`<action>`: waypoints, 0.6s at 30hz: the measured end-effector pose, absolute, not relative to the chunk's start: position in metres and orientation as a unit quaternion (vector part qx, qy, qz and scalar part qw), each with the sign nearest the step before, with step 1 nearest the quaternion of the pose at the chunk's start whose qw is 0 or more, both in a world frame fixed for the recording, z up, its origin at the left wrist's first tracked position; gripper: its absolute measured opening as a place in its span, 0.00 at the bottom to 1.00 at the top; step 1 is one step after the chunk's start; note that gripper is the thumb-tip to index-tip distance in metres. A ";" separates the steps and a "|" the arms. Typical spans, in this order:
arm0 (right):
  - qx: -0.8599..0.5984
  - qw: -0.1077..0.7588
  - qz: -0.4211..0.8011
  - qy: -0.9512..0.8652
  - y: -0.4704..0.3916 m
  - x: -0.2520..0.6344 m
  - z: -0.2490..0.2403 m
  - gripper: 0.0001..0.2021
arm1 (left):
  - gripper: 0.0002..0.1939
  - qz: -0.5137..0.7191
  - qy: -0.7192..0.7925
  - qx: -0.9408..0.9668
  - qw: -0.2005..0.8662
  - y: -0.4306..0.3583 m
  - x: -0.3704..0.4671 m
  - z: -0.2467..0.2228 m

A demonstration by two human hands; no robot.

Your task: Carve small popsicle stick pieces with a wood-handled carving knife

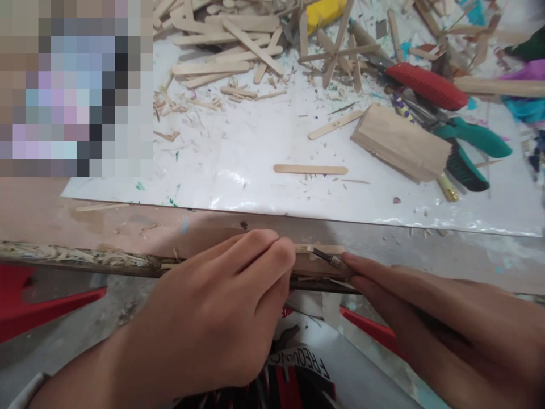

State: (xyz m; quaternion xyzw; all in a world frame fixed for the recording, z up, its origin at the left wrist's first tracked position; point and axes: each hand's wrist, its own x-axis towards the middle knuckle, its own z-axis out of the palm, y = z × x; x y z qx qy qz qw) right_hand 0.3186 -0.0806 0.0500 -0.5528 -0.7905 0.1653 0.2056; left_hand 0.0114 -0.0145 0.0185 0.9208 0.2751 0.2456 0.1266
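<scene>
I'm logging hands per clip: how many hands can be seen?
2: the left hand, at the near edge of the table, with a thin wooden stick showing just past it; and the right hand, holding a small bladed tool. The pixelated upper-left corner may hide others.

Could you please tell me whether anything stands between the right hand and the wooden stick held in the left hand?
Nothing visible blocks it; the knife in the right hand overlaps the wooden stick in this view.
</scene>
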 end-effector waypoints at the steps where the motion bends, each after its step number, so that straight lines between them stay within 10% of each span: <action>1: -0.543 0.207 0.165 -0.797 -0.078 0.320 0.051 0.31 | 0.14 0.245 0.278 0.920 0.127 -0.015 0.012 0.019; 18: -0.429 0.176 0.181 -0.867 -0.034 0.342 0.049 0.14 | 0.16 0.246 0.283 0.917 0.134 -0.015 0.012 0.020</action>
